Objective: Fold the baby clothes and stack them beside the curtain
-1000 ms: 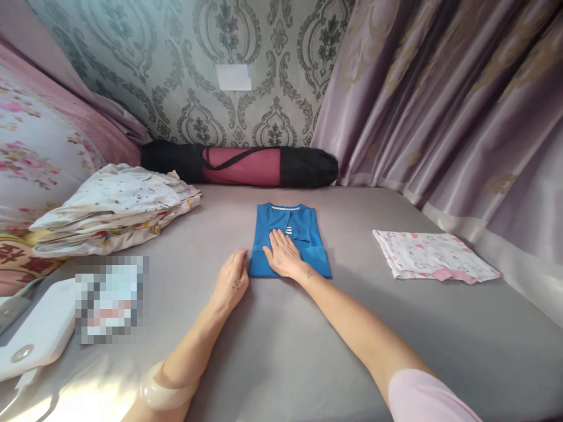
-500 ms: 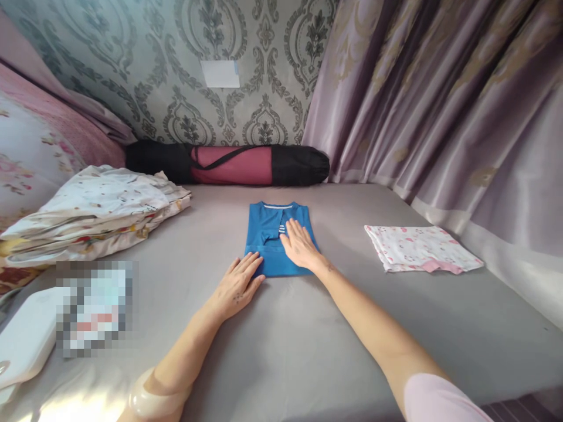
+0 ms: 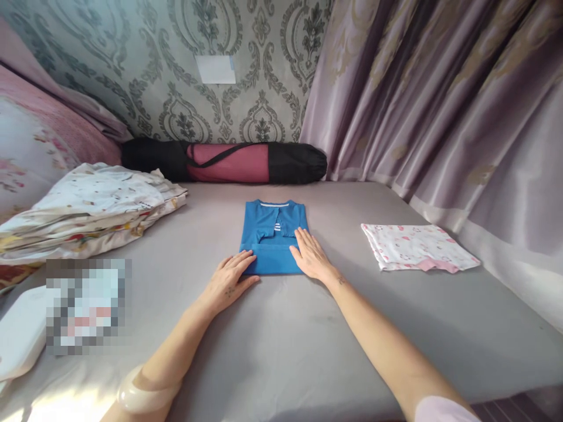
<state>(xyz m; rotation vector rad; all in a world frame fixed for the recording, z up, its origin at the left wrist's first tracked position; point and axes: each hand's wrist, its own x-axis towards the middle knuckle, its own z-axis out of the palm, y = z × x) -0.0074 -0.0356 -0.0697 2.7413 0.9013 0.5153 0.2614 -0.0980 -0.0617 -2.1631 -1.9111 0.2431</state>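
Note:
A blue shirt (image 3: 277,258) lies folded into a neat rectangle on the grey sheet, collar at the far side, with a small white print showing between its folds. My left hand (image 3: 229,278) rests flat at the shirt's near left corner, fingertips on the fabric and thumb stretched out along the near edge. On the opposite side, my right hand (image 3: 312,255) lies flat with fingers extended over the shirt's right edge. Neither hand grips the cloth.
A folded white garment with pink print (image 3: 417,247) lies to the right. Crumpled patterned fabric (image 3: 101,199) is piled at left, behind a white case (image 3: 26,328) and a blurred-out item (image 3: 90,308). A black and maroon long bag (image 3: 229,163) lies along the wall, beside purple curtains (image 3: 396,105).
My right hand has slid from the middle of the shirt to its right edge, uncovering the print. My left hand stays at the near left corner.

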